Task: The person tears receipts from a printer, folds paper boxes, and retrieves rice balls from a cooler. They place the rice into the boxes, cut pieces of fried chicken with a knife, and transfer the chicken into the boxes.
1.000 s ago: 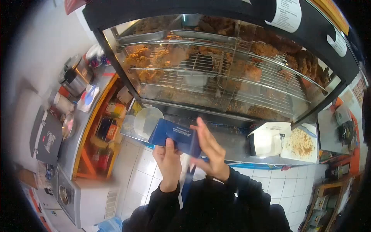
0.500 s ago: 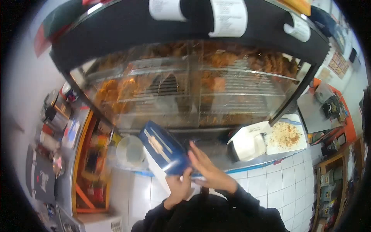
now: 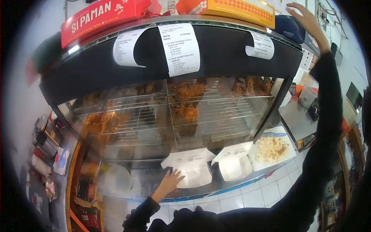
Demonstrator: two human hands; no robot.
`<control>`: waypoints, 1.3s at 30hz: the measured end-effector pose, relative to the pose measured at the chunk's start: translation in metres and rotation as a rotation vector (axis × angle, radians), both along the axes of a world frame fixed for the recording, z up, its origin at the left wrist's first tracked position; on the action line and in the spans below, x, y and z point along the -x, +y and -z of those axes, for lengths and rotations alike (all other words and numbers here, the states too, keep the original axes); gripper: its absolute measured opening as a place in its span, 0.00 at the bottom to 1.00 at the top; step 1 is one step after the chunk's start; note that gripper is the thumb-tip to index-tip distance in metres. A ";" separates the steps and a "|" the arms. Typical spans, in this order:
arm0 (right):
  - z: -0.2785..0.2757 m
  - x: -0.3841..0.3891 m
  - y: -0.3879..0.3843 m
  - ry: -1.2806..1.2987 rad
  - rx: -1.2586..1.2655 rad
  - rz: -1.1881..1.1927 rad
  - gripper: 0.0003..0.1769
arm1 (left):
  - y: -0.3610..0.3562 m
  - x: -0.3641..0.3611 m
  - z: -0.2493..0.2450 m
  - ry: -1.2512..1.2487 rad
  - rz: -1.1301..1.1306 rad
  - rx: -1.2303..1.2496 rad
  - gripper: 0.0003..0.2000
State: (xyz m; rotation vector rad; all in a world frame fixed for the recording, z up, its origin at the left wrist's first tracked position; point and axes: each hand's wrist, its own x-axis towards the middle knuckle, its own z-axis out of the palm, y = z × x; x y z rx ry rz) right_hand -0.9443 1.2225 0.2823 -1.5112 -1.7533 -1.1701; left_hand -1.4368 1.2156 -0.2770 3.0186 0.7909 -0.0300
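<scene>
My left hand (image 3: 169, 184) rests, fingers spread, at the left side of an open white takeaway box (image 3: 196, 174) on the metal counter. Beside it on the right stands a second open white takeaway box (image 3: 234, 167). My right arm stretches up at the right, and my right hand (image 3: 307, 24) is above a dark blue box (image 3: 289, 29) on top of the display cabinet (image 3: 96, 75). The fingers of that hand are extended, with nothing seen in them. Fried food pieces (image 3: 187, 112) lie on racks behind the cabinet's glass.
A red box (image 3: 104, 19) and a yellow box (image 3: 235, 11) sit on the cabinet top. Paper receipts (image 3: 179, 50) hang from its front. At the right lies a white board with crumbs (image 3: 272, 149). A round translucent container (image 3: 118, 179) stands left, near a metal pot (image 3: 47, 133).
The blue box that both hands held is out of them, and an open white box stands on the counter. My right hand has risen to the cabinet top. The view has tilted upward.
</scene>
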 end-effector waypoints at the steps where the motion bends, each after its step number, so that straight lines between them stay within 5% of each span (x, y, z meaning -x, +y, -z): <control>1: -0.013 -0.034 0.025 -0.093 0.068 0.048 0.23 | 0.000 0.002 0.003 0.007 -0.010 -0.009 0.33; 3: -0.021 0.007 0.026 0.366 0.454 0.376 0.23 | -0.002 0.008 0.009 -0.142 -0.081 0.215 0.32; 10: -0.029 -0.015 0.026 0.666 0.627 0.045 0.20 | -0.027 0.032 -0.028 -0.422 -0.233 0.477 0.21; 20: -0.021 -0.015 0.015 0.769 0.628 -0.029 0.23 | -0.046 0.058 -0.038 -0.501 -0.405 0.627 0.21; 23: -0.020 -0.001 0.011 0.778 0.592 0.124 0.20 | -0.052 0.067 -0.032 -0.600 -0.421 0.619 0.20; 28: -0.047 -0.046 0.036 0.366 0.685 0.334 0.12 | -0.074 0.085 -0.034 -0.674 -0.526 0.528 0.19; 30: -0.057 -0.047 0.050 0.101 0.627 0.478 0.14 | -0.084 0.096 -0.034 -0.726 -0.573 0.563 0.19; 35: -0.060 -0.033 0.054 0.130 0.363 0.387 0.25 | -0.103 0.132 -0.049 -0.704 -0.700 0.425 0.16; 39: -0.069 -0.064 0.043 0.115 -0.447 0.306 0.29 | -0.101 0.151 -0.062 -0.761 -0.676 0.422 0.16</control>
